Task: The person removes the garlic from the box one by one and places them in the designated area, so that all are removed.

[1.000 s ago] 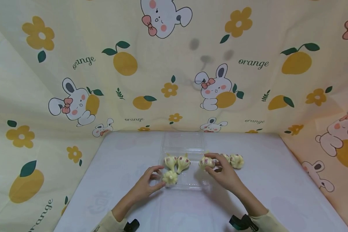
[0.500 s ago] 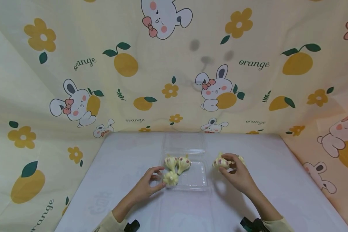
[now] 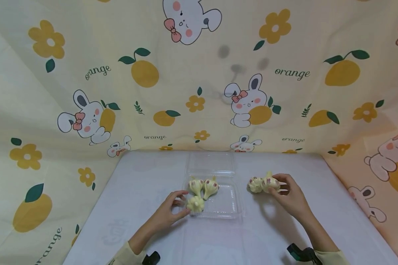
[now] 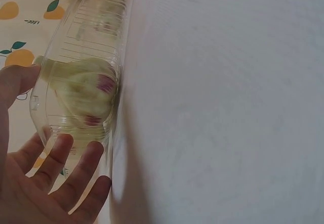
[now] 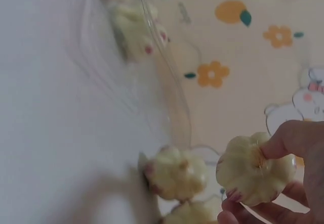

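My right hand (image 3: 290, 195) pinches a garlic bulb (image 3: 270, 183), pale with purplish marks, right of the clear plastic box. In the right wrist view the thumb lies by the stem of the held garlic bulb (image 5: 253, 168). Another garlic bulb (image 3: 254, 184) lies on the table just left of it. Three garlic bulbs sit in the left part of the plastic box (image 3: 237, 208): two (image 3: 196, 186) behind, one (image 3: 195, 204) in front. My left hand (image 3: 167, 209) is at the box's left side, thumb and fingers spread, its fingertips right at the wall of the clear box (image 4: 66, 92).
The box's clear lid (image 3: 210, 163) lies folded back behind it. A white cloth (image 3: 142, 173) covers the table. Behind and at both sides rises a printed curtain (image 3: 172, 92) with rabbits and oranges. In the right wrist view a further garlic bulb (image 5: 195, 214) shows at the bottom edge.
My right hand has moved right with its garlic bulb, from over the box to beside the bulbs on the table. My left hand stays at the box's left side.
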`<state>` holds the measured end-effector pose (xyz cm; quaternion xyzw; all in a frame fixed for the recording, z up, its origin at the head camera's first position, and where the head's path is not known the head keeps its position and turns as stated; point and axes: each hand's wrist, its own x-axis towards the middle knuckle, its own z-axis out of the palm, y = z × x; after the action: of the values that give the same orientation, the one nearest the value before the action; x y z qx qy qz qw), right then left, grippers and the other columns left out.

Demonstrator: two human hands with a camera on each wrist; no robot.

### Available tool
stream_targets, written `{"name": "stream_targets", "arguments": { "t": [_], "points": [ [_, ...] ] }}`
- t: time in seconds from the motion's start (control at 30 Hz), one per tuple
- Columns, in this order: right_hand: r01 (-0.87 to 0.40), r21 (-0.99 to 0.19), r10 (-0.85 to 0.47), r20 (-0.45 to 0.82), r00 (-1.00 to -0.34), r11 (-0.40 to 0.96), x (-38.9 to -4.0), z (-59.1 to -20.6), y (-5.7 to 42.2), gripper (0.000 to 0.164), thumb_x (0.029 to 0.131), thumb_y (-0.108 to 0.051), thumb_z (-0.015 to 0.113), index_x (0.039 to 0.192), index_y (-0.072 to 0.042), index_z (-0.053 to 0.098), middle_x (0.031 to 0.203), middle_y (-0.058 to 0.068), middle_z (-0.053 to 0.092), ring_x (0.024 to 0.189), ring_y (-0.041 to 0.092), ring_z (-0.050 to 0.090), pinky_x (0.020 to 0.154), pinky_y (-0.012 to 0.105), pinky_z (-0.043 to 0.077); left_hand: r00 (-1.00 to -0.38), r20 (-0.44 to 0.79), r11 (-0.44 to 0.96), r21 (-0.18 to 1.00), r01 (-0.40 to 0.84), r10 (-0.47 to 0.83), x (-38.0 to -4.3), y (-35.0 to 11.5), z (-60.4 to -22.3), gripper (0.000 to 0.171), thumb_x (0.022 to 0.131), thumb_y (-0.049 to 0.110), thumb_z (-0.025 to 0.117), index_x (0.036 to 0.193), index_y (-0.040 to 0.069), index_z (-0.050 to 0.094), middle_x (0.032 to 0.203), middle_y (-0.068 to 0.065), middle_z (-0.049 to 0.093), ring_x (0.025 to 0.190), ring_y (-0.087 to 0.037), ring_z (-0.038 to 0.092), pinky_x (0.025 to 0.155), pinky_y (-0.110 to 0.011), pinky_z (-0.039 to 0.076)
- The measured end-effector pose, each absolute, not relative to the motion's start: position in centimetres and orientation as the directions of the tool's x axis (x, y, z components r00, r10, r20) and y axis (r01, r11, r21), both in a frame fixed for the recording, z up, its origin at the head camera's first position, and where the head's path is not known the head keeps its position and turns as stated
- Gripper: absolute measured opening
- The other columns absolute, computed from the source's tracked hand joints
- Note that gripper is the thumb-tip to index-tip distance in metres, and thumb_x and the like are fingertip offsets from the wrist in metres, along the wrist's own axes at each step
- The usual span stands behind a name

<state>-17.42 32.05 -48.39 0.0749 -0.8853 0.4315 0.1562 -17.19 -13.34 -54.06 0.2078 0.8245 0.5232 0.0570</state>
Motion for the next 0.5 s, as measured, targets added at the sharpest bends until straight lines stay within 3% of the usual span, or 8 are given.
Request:
{"name": "stream_targets", "arguments": {
  "t": [0.13, 0.5],
  "points": [
    [-0.284, -0.725, 0.004, 0.368, -0.93, 0.627, -17.8, -48.5, 33.6, 0.05, 0.095, -0.005, 0.081, 0.139, 0.003, 0.058, 0.132, 0.021, 0.063, 0.101, -0.01, 0.055, 0.078, 0.018, 0.055, -0.905, 0.125, 0.369, 0.884, 0.288, 0.408, -17.2, -13.4, -54.0, 0.064, 0.1, 0.026, 0.08, 0.154, 0.01, 0.05, 0.135, -0.015, 0.055, 0.119, -0.029, 0.062, 0.108, -0.058, 0.05],
    [-0.242, -0.716, 0.057, 0.366, -0.929, 0.654, -18.6, -48.8, 37.2, 0.05, 0.098, -0.006, 0.078, 0.142, 0.003, 0.056, 0.135, 0.022, 0.06, 0.103, -0.012, 0.05, 0.079, 0.01, 0.05, -0.904, 0.127, 0.371, 0.882, 0.291, 0.407, -17.2, -13.4, -54.1, 0.063, 0.1, 0.026, 0.08, 0.154, 0.011, 0.05, 0.135, -0.014, 0.055, 0.119, -0.029, 0.062, 0.109, -0.057, 0.05]
  ]
}}
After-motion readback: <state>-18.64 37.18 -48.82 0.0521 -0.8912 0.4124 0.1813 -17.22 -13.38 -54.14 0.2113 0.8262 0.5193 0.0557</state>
